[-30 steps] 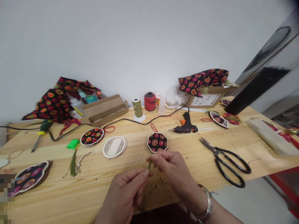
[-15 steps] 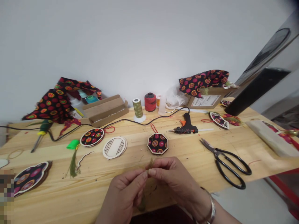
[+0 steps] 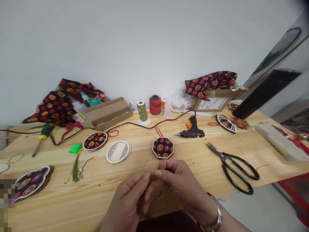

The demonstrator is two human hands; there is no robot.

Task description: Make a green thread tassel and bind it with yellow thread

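Observation:
Both hands meet over the near edge of the table, fingers pinched. My right hand point(image 3: 177, 177), with a silver bangle on the wrist, grips a small bunch of olive-green thread point(image 3: 159, 166) between thumb and forefinger. Close beside it, my left hand point(image 3: 135, 193) pinches the same thread; most of it is hidden by the fingers. Just beyond the hands lies an octagonal patterned pendant point(image 3: 163, 148) with a red loop. To its left are a pale round wooden frame point(image 3: 118, 151) and a round patterned pendant point(image 3: 95, 141). Black-handled scissors point(image 3: 231, 166) rest open to the right.
A glue gun point(image 3: 192, 129) lies behind the scissors, its cord running left. Thread spools, olive point(image 3: 142, 111) and red point(image 3: 155, 105), stand near the wall. A cardboard box point(image 3: 111, 114), a screwdriver point(image 3: 41, 141), an olive tassel point(image 3: 76, 169) and a scalloped patterned piece point(image 3: 32, 183) are left.
My fingertips have moved slightly apart, the left ones a little left and down. Less of the olive-green thread shows above my right fingers. The things on the table have stayed put.

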